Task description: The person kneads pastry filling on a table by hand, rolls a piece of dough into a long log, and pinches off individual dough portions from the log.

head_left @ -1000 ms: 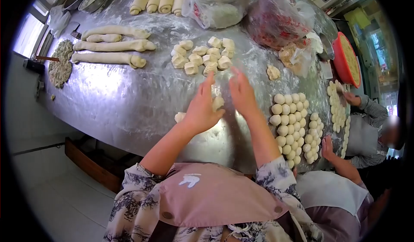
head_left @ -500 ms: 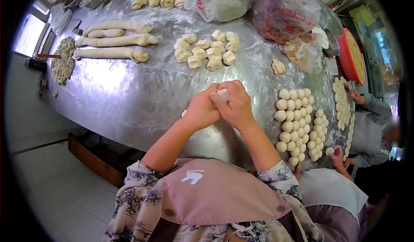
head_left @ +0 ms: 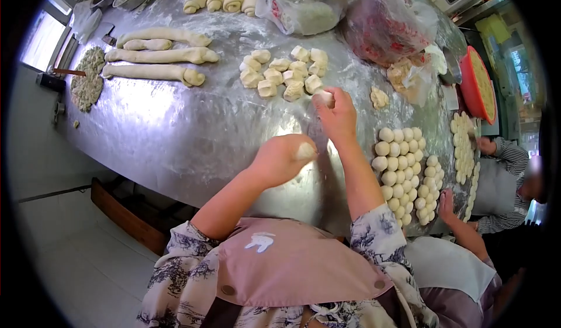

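Note:
My left hand [head_left: 279,159] is curled around a piece of dough [head_left: 305,151], which shows at the thumb side above the steel table. Farther forward and to the right, my right hand [head_left: 340,116] pinches another lump of dough [head_left: 325,99] between thumb and fingers. That hand is at the near right edge of a group of cut dough pieces [head_left: 269,88], blocky and pale. To the right of my right forearm lie rows of round dough balls [head_left: 403,162].
Long dough rolls [head_left: 158,55] and a greenish dough mass [head_left: 87,82] lie left on the floured steel table [head_left: 175,117]. Plastic bags [head_left: 388,24] stand at the back. A red basin [head_left: 470,85] is at right. A co-worker's hand [head_left: 447,205] is beside the dough balls; another person works beyond.
My hands were together around a dough piece and are now apart. The right has moved forward to the cut pieces; the left has lowered slightly. A co-worker's hand no longer shows a dough ball.

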### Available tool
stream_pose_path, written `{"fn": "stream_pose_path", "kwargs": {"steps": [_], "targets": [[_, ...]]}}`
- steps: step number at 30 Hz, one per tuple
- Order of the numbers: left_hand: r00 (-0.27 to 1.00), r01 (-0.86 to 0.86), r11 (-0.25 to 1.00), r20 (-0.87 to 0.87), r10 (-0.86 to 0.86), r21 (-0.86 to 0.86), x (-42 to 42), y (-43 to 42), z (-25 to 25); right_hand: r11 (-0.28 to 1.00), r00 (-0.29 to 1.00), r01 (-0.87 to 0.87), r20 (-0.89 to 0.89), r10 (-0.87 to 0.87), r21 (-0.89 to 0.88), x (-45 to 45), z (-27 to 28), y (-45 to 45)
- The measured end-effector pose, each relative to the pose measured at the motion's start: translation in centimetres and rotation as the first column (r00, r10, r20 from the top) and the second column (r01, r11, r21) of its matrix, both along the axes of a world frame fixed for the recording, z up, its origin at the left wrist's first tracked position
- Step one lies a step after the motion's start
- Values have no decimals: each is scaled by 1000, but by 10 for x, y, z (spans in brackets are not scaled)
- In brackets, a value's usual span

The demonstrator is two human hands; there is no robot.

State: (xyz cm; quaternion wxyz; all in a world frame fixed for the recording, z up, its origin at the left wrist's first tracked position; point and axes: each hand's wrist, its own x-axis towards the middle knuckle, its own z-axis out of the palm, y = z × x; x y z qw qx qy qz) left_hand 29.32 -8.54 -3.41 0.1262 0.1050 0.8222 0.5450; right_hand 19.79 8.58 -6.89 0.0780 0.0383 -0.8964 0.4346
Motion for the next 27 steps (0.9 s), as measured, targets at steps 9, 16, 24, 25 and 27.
{"fn": "stream_pose_path", "kwargs": {"steps": [9,16,24,25,27], "targets": [[964,-214,966,-128,233,148,-11,2,-32,867,874,-483,-12,485,-123,72,18,-23],[994,-112,988,-4,113,103,1,-3,-36,937,927,-346,-174,332,-55,74,19,-27],[998,-67,992,-24,65,-110,1,-5,-37,970,947,-243,-226,230,-30,76,21,-35],[998,-58,994,-37,54,-97,1,-5,-39,974,946,-224,-247,212,-25,74,17,-35],[998,-39,997,-61,35,-70,2,-6,-32,982,942,-187,-288,175,-14,69,7,-35]]}}
